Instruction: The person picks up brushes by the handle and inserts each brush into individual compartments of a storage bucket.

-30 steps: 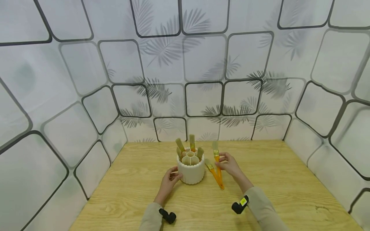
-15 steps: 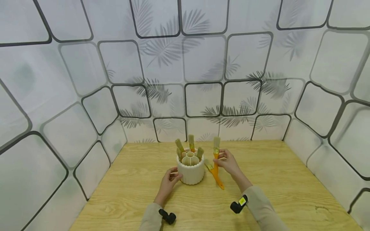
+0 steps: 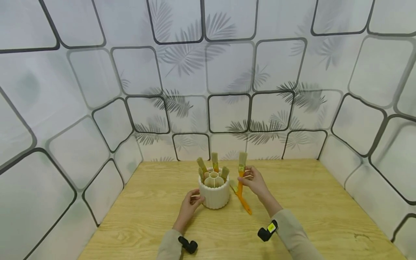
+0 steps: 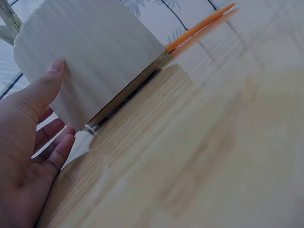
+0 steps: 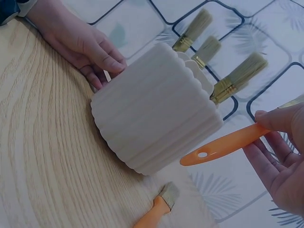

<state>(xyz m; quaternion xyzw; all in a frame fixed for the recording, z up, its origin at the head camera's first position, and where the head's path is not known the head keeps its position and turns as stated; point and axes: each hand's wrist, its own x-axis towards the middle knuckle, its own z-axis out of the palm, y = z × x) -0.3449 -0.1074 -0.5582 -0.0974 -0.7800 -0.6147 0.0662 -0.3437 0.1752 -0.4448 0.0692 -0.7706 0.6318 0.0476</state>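
A white ribbed brush holder (image 3: 214,195) with inner compartments stands upright on the table. Several paintbrushes (image 3: 215,161) sit in it, bristles up. At its left side my left hand (image 3: 189,206) touches the wall; in the left wrist view the straight thumb lies along the ribs, fingertips near the base. My right hand (image 3: 255,181) pinches an orange-handled paintbrush (image 3: 241,177) between thumb and fingers, held up to the right of the holder with bristles upward. In the right wrist view its handle end (image 5: 213,148) overlaps the holder's rim area. Another orange-handled paintbrush (image 3: 245,204) lies on the table, beside the holder.
The wood-grain table (image 3: 208,238) is bounded by a patterned curtain (image 3: 227,72) at the back and on both sides. Each sleeve carries a black wrist camera, one on the left (image 3: 188,245) and one on the right (image 3: 267,232).
My right hand has raised its paintbrush from beside the lying one and brought it slightly left, turning it more upright. My left hand and the holder stay in place.
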